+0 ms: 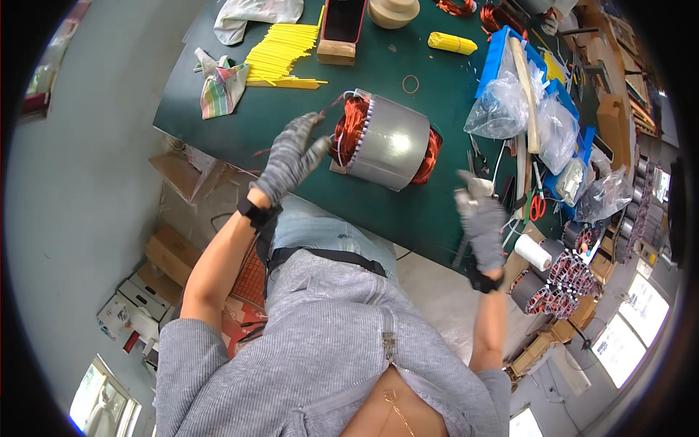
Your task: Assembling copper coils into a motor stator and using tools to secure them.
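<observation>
A motor stator point(397, 142) lies on its side on the green table, its smooth grey metal shell between two bundles of copper windings point(352, 131). My left hand point(295, 154), in a grey glove, is beside the left winding end with its fingers stretched and thumb apart. Its fingertips are close to a reddish lead point(333, 106) that comes off the windings; whether they touch it I cannot tell. To the right of the stator, my gloved right hand point(482, 222) reaches over the table edge, fingers extended and slightly blurred, next to a small white roll-like piece point(482, 187).
Yellow strips point(285, 52), a phone point(344, 20) on a wooden block and a striped cloth point(222, 86) occupy the far left. Right of my right hand are red-handled scissors point(537, 207), blue bins point(496, 58) with plastic bags, and a white thread spool point(533, 252) near more stators.
</observation>
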A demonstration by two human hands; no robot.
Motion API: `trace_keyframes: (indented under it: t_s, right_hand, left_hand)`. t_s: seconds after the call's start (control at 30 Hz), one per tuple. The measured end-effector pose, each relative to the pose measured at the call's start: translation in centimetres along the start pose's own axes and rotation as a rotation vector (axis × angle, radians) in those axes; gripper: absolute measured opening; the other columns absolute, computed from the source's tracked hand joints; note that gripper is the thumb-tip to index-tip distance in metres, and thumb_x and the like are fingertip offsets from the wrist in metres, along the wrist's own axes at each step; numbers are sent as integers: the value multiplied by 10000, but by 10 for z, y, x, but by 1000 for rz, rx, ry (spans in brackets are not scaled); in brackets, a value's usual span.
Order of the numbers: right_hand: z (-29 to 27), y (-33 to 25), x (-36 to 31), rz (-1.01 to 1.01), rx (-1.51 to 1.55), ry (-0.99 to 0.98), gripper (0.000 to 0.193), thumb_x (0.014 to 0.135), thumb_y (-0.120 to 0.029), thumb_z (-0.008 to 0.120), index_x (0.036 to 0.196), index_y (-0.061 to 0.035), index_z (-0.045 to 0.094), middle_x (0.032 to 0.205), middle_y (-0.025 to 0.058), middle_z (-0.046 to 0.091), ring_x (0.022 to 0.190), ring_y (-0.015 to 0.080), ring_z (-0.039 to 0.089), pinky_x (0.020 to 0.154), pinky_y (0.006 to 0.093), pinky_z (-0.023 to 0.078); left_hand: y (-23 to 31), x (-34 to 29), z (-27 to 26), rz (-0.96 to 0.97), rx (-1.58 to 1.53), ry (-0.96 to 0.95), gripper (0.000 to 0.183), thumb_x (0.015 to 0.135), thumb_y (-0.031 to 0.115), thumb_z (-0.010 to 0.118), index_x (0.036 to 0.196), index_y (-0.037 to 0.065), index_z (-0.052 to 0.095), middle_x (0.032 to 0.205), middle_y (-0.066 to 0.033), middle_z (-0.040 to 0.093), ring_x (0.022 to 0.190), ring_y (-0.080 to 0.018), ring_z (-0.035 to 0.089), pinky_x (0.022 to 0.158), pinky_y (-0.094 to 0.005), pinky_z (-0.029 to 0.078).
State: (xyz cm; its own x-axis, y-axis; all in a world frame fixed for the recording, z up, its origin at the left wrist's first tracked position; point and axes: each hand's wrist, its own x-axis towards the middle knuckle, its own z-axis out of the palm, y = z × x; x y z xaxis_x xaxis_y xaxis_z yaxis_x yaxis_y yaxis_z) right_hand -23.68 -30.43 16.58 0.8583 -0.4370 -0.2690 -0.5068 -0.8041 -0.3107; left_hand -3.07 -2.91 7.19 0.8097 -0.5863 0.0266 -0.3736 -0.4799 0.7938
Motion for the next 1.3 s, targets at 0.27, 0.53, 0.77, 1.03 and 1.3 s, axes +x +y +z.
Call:
trace_keyframes:
  t_s: [0.27, 0.53, 0.77, 1.03, 1.3]
  right_hand:
    - [117, 10, 26, -478, 273, 239, 344, 868, -378, 495, 1033, -91, 590, 696, 186, 586, 631, 346, 578, 552, 413, 448]
    - [50, -8, 59, 111, 803, -374, 401, 911, -376, 454, 651, -71, 466, 511, 65, 395, 425, 176, 379, 441, 317, 335]
    - [-19, 11, 67, 168, 671, 17, 453, 936, -380, 384, 691, -24, 518, 552, 50, 494, 463, 161, 449, 510, 281, 394]
    - [-72, -42, -20, -229, 1121, 313, 513, 949, -437, 339, 684, -32, 511, 532, 19, 469, 422, 70, 367, 408, 205, 285]
    - [-79, -72, -2, -210, 772, 186, 568, 928, -497, 367, 628, -36, 508, 507, 25, 467, 398, 81, 383, 384, 228, 260]
  left_hand:
    - [-8, -13, 26, -278, -635, -413, 351, 867, 176, 577, 1183, 33, 522, 1041, 10, 559, 916, -68, 470, 818, -229, 396]
    - [41, 77, -8, -797, -770, -672, 347, 860, 191, 594, 1148, 9, 532, 973, -63, 628, 849, -171, 600, 751, -271, 484]
    - [14, 99, -90, -99, -311, -909, 287, 881, 61, 442, 1138, -27, 535, 1208, -157, 497, 1030, -212, 563, 893, -279, 467]
    - [136, 7, -58, 515, 520, 220, 435, 596, -9, 583, 1023, 77, 591, 1135, -113, 550, 1144, -271, 475, 978, -422, 377]
    - [91, 48, 61, 420, 518, -40, 370, 752, 162, 558, 1110, 70, 565, 1184, -144, 539, 1160, -317, 455, 1019, -430, 322]
